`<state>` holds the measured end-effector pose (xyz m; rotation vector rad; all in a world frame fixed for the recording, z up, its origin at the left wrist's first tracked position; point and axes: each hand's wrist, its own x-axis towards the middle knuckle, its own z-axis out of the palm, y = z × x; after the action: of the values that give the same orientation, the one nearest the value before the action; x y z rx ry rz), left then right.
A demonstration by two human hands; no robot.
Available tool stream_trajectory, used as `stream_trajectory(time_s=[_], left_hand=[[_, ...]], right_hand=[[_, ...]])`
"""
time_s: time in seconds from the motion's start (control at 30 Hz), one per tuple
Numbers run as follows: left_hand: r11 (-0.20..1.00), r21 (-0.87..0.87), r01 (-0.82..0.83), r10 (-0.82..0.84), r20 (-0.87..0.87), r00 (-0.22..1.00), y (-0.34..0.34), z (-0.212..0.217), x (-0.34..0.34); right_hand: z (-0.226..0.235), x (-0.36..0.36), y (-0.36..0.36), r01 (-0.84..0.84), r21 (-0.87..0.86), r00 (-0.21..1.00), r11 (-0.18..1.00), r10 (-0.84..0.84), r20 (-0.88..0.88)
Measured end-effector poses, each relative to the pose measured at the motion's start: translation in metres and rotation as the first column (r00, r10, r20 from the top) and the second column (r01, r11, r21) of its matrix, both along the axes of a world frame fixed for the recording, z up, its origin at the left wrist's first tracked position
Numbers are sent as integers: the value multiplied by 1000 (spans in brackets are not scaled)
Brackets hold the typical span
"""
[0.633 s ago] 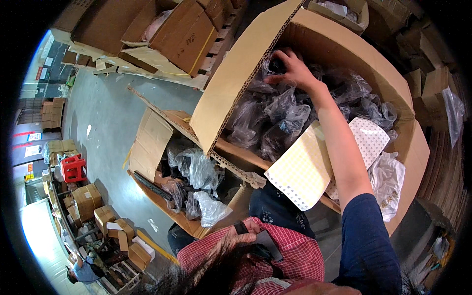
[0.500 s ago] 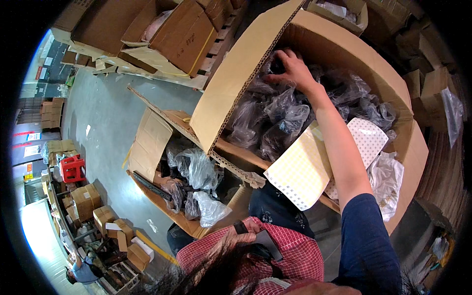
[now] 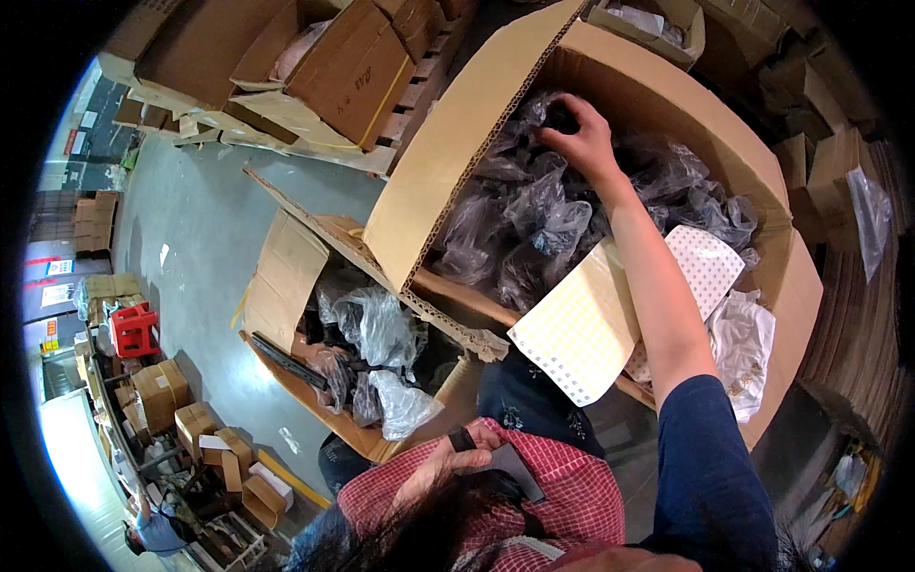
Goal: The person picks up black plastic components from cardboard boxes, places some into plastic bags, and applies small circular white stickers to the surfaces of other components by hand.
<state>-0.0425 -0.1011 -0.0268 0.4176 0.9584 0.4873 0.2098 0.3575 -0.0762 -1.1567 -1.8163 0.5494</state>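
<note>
My right hand [image 3: 583, 141] reaches into the large cardboard box [image 3: 457, 124]. Its thumb and fingers curl round a dark rounded piece [image 3: 560, 118] among clear plastic bags; the fingertips are partly hidden. Several bagged dark parts [image 3: 543, 234] fill the box around it. Below my forearm lie a yellow-checked sheet [image 3: 581, 324], a dotted white sheet [image 3: 705, 267] and a crumpled white plastic bag [image 3: 743, 348]. Over the red checked cloth at my lap, my left hand [image 3: 457, 459] is closed on a dark grey flat piece [image 3: 517, 469]; a black end shows above the fingers.
A smaller open carton [image 3: 286, 276] with bagged dark parts [image 3: 381, 329] stands left of the large box. Big cartons [image 3: 353, 71] rest on a wooden pallet [image 3: 419, 91] at the back. A red stool [image 3: 135, 329] and a person [image 3: 157, 529] are far left. Flattened cardboard [image 3: 843, 324] stands at right.
My right hand has shifted slightly right and lower, its spread fingers now curled round the dark piece. My left hand stays at my lap with the grey piece.
</note>
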Motion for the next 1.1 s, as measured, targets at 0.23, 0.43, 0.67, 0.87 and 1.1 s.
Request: stream_trajectory(time_s=[0.23,0.43,0.67,0.87,1.1], left_hand=[[999,-37,-9,10,27,1000,0,1,-2],[998,-69,-11,12,19,1000,4,5,-2],[997,-75,-12,15,29,999,19,25,5],[997,-82,-11,10,-6,1000,23,30,6],[994,-101,-28,26,-21,999,15,23,4]], right_hand=[[-2,6,-8,-112,91,986,989,99,136],[-6,9,-10,-214,-24,971,976,216,108],[16,11,-18,-474,-405,828,782,239,-508],[22,2,-8,-175,-352,982,919,137,-130],[38,1,-6,-294,-578,941,761,124,-315]])
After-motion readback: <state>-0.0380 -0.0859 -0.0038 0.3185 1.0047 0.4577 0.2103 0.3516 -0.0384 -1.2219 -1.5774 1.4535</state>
